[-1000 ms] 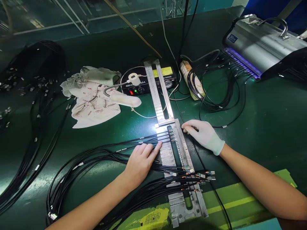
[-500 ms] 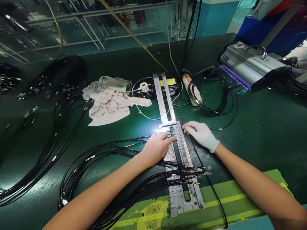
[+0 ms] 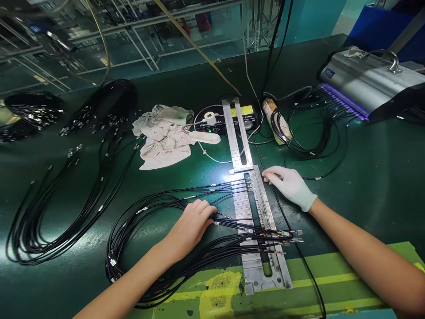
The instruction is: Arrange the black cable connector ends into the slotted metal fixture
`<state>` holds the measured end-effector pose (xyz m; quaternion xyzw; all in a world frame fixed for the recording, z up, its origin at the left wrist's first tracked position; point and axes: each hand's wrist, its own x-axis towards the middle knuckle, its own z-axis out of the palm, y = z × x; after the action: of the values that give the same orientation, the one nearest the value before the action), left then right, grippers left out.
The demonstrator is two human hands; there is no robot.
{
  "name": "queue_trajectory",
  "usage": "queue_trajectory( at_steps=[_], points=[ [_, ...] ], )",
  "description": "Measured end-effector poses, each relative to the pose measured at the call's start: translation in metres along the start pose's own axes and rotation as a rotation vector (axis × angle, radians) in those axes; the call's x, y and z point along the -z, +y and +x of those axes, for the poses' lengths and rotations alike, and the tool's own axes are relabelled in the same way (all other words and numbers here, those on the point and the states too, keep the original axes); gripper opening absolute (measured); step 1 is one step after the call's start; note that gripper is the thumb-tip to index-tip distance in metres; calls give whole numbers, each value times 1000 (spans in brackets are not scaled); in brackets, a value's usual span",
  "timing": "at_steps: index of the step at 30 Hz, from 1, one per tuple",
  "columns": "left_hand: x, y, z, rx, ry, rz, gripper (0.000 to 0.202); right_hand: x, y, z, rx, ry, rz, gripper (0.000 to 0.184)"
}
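Observation:
A long slotted metal fixture (image 3: pixel 247 208) lies lengthwise on the green bench. Several thin black cables (image 3: pixel 172 204) with small metal tips run across it from the left; some tips sit in its upper slots, others cross lower down (image 3: pixel 279 237). My bare left hand (image 3: pixel 192 223) rests on the cables just left of the fixture, fingers curled and pinching one cable. My right hand (image 3: pixel 288 186), in a white glove, lies on the fixture's right rail with fingers bent and pressed together on the rail edge.
A crumpled white cloth (image 3: pixel 164 137), a black control box (image 3: pixel 232 119) with a gooseneck nozzle (image 3: pixel 206 137), and a coil of black cable (image 3: pixel 305 133) sit behind. A silver UV lamp housing (image 3: pixel 368 79) stands at the right. More cable bundles (image 3: pixel 66 195) lie left. Yellow-green tape (image 3: pixel 325 274) marks the near edge.
My left hand drew back from the fixture's upper slots toward me and to the left, onto the cables lower down. My right hand stayed on the rail. The view shifted right.

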<state>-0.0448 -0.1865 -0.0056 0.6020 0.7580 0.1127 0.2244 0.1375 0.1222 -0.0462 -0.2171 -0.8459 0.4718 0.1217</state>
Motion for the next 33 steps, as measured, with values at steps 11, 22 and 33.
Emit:
queue_trajectory(
  at_steps=[11,22,33],
  points=[
    [0,-12,17,-100,30,266,23,1,-3,0,-7,0,-24,24],
    [-1,10,40,-91,240,-40,13,0,-1,4,19,14,-68,24],
    [-30,25,68,-230,223,133,31,2,0,6,32,16,-76,20]
  ],
)
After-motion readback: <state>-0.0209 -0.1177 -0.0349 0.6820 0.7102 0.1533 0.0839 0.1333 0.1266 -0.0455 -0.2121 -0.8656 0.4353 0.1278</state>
